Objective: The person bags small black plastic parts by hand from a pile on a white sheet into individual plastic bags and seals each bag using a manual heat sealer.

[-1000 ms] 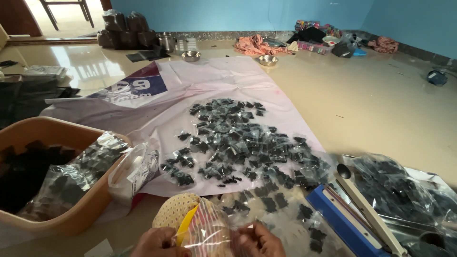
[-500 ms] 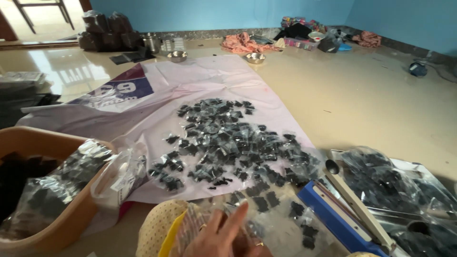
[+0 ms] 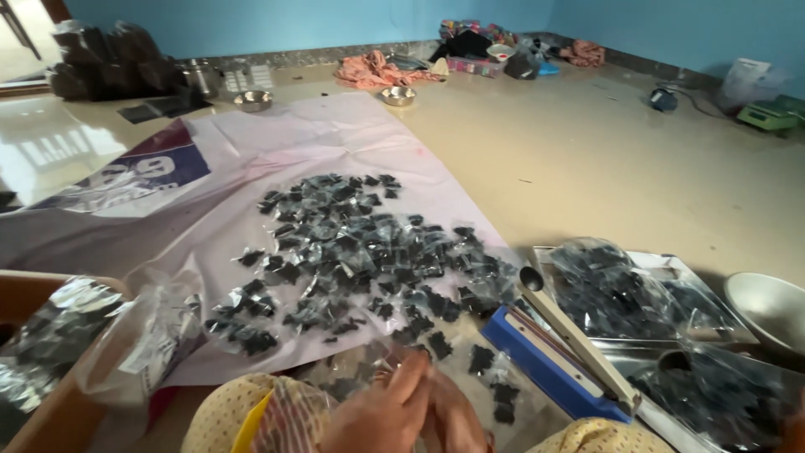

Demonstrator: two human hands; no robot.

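At the near edge the left hand [image 3: 381, 415] and right hand [image 3: 457, 419] press together with fingers loosely curled; whether they grip anything I cannot tell, though small dark packets [image 3: 495, 403] lie just beside them. Left, a brown tub [image 3: 50, 415] holds bagged dark packets; right, a steel tray [image 3: 671, 268] carries bags of them beside a blue sealer [image 3: 558, 356] and a white bowl [image 3: 767, 306]. Farther out, a heap of packets [image 3: 360, 252] covers the pale sheet [image 3: 335, 143]

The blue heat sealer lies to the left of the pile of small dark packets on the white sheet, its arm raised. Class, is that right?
Not quite. The head view shows the blue heat sealer to the right of the pile of small dark packets, not the left. The pile is on the white sheet, and the sealer's arm is raised.
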